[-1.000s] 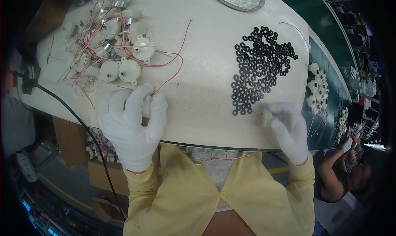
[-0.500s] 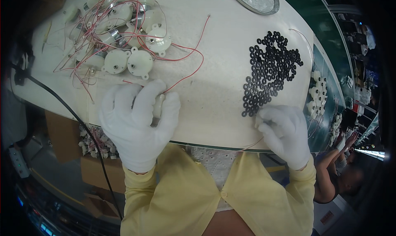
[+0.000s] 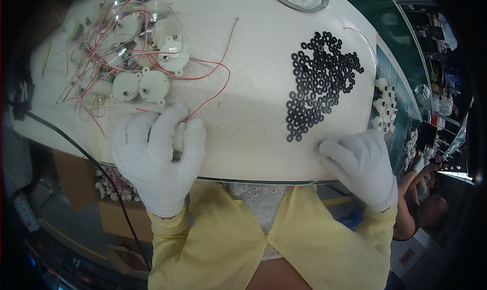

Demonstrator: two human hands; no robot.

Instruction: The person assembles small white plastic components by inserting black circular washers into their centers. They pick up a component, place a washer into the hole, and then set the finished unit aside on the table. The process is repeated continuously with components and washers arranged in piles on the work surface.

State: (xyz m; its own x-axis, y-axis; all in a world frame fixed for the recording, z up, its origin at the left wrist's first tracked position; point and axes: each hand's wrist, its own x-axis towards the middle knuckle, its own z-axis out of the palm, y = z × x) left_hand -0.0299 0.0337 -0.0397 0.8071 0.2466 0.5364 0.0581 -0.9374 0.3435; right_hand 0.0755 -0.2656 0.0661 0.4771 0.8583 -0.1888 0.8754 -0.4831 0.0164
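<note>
While the left hand [image 3: 157, 160], in a white glove, pinches a pale motor [image 3: 178, 137] between thumb and forefinger near the front of the white bench [image 3: 253, 155], the right hand [image 3: 361, 160], also gloved, hovers at the front right with its fingers curled. A dark speck shows at its fingertips; whether that grip holds anything I cannot tell. A thin wire [image 3: 319, 180] trails from below it over the bench edge. Just beyond lie many black rings [image 3: 320, 72] in a loose patch. Behind the left hand is a tangled pile of motors [image 3: 154, 86] with red wires [image 3: 217, 94], one curving close to its fingertips. Handling well would seem to mean a steady, light left pinch, wires clear of both grips, and one ring separated at a time. A round dish [image 3: 324, 5] sits at the far edge.
</note>
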